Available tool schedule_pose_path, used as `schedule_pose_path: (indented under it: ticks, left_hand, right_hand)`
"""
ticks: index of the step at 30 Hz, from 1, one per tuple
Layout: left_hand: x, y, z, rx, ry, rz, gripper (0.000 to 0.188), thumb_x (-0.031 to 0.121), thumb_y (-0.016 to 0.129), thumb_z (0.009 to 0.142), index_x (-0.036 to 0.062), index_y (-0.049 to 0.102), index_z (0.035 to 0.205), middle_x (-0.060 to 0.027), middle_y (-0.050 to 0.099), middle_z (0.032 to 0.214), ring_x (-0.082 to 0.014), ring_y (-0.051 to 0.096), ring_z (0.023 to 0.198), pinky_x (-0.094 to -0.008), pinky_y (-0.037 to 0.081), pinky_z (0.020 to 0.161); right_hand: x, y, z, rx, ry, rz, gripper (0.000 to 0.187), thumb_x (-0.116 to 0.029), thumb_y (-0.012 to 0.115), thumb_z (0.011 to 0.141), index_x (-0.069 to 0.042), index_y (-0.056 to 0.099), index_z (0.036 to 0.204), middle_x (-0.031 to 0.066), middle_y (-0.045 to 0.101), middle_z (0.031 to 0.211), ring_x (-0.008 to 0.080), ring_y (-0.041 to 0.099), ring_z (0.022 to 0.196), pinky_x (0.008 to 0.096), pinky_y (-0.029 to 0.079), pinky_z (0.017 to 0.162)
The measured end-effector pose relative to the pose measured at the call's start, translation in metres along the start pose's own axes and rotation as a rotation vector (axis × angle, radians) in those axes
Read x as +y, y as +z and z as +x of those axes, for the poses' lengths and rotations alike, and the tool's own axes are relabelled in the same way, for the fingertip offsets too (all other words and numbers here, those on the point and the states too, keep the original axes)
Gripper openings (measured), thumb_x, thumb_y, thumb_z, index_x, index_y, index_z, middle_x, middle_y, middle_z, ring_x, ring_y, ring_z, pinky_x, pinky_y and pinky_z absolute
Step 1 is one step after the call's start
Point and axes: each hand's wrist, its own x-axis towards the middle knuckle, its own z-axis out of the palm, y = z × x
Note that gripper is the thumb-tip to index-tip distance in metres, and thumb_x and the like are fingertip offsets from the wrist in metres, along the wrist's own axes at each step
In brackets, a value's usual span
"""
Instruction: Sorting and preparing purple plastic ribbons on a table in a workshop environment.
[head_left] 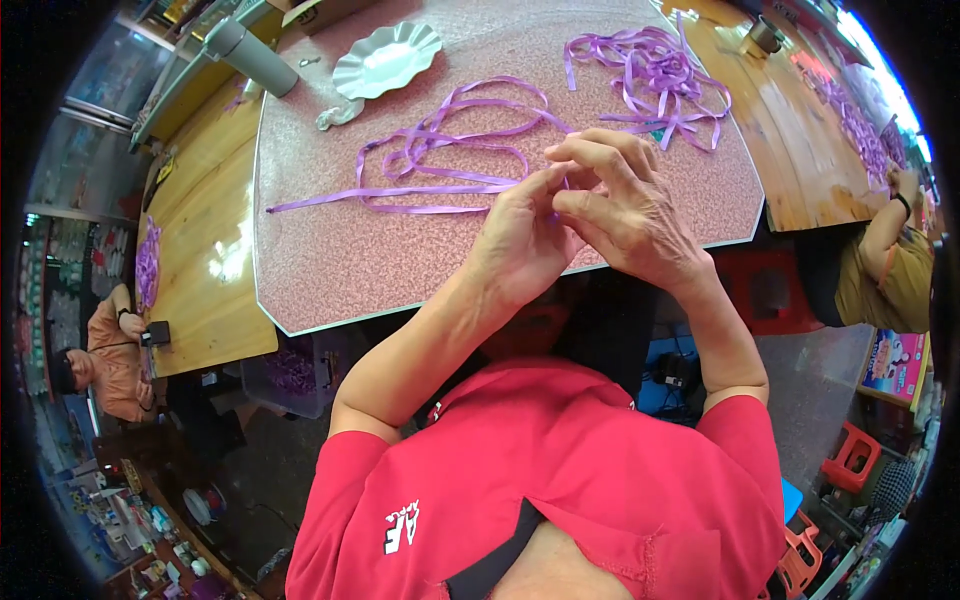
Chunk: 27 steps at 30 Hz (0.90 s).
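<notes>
My left hand (525,232) and my right hand (632,208) meet at the near edge of the pink speckled table mat, fingertips pinched close together. A long purple ribbon (440,188) runs in loose loops over the mat and into both hands. Only a small bit of purple shows between the fingers, so the exact grip is partly hidden. Beyond my right hand lies a tangled heap of the same purple ribbon (665,75).
A pale scalloped dish (388,60), a small clear crumpled item (340,114) and a grey tumbler (250,56) are at the far left. Co-workers sit at wooden tables on both sides: one in orange (118,355) at left, one in olive (890,270) at right. More purple ribbon (148,262) lies there.
</notes>
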Motion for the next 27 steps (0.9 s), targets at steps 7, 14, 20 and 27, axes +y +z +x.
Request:
schedule_pose_path:
  ticks: [7, 14, 20, 27]
  left_hand:
    - [0.013, 0.004, -0.01, 0.027, -0.003, -0.023, 0.036, 0.023, 0.043, 0.101, 0.0001, 0.056, 0.125, -0.0156, 0.061, 0.126, -0.0254, 0.058, 0.116, -0.0407, 0.046, 0.1]
    - [0.096, -0.05, -0.031, 0.193, 0.289, 0.074, 0.039, 0.019, 0.037, 0.102, -0.0073, 0.051, 0.127, -0.0231, 0.053, 0.135, -0.035, 0.05, 0.127, -0.0479, 0.04, 0.11]
    - [0.18, -0.108, -0.063, 0.412, 0.629, 0.098, 0.037, 0.014, 0.035, 0.101, -0.0107, 0.049, 0.125, -0.0255, 0.053, 0.132, -0.0381, 0.049, 0.127, -0.0503, 0.039, 0.11]
    - [0.195, -0.127, -0.064, 0.396, 0.714, -0.025, 0.036, 0.019, 0.034, 0.103, -0.0071, 0.052, 0.12, -0.0234, 0.058, 0.124, -0.033, 0.059, 0.111, -0.0456, 0.048, 0.098]
  right_hand:
    - [0.002, 0.013, -0.01, 0.242, 0.212, 0.871, 0.016, -0.006, 0.073, 0.08, -0.008, 0.065, 0.094, 0.0192, 0.053, 0.128, 0.0331, 0.047, 0.128, 0.0512, 0.035, 0.107]
    - [0.054, -0.004, -0.073, 0.777, 0.421, 1.746, 0.019, -0.021, 0.062, 0.095, -0.008, 0.066, 0.108, 0.0143, 0.062, 0.126, 0.0335, 0.053, 0.124, 0.0549, 0.029, 0.114]
    - [0.112, -0.024, -0.139, 1.069, 0.628, 1.82, 0.015, -0.015, 0.061, 0.095, -0.001, 0.065, 0.102, 0.018, 0.065, 0.118, 0.0359, 0.055, 0.121, 0.0521, 0.035, 0.112]
    - [0.138, -0.014, -0.166, 1.418, 0.877, 1.616, 0.016, -0.011, 0.062, 0.093, 0.004, 0.062, 0.1, 0.0175, 0.066, 0.109, 0.0337, 0.059, 0.113, 0.0518, 0.043, 0.109]
